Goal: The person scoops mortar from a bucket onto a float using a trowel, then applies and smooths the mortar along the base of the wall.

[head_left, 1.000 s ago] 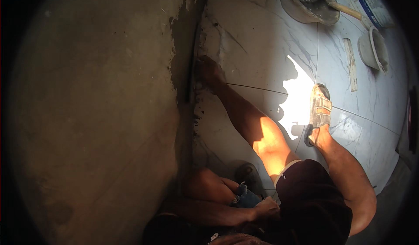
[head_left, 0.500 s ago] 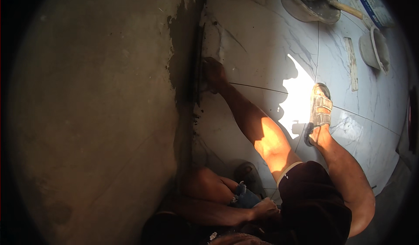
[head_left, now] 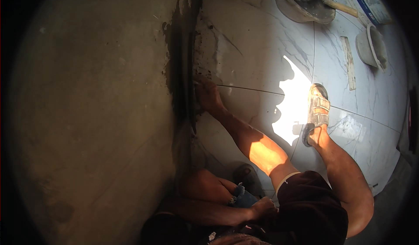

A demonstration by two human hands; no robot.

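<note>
My right hand (head_left: 207, 95) reaches out to the foot of the wall, its fingers closed round the back of a plastering trowel (head_left: 190, 77). The long dark blade shows nearly edge-on, against the wall; its handle is hidden in the hand and shadow. A dark, wet-looking strip of mortar (head_left: 176, 49) with a ragged edge runs along the wall base beside the blade. In my lap, next to frayed denim shorts (head_left: 244, 198), rests my left hand (head_left: 263, 206) with curled fingers. Whether anything is inside it cannot be seen.
The bare grey wall (head_left: 96, 105) fills the left side. On the marbled tile floor (head_left: 253, 40) stand a mortar pan (head_left: 290, 5) with a wooden-handled tool (head_left: 340, 7), a grey bowl (head_left: 366, 49) and a white-and-blue bucket (head_left: 371, 3). A flat strip (head_left: 348, 62) lies near my sandalled foot (head_left: 319, 105).
My right hand and the trowel have moved along the wall base toward me. The wet strip appears more exposed beyond the hand. My left hand stays in my lap.
</note>
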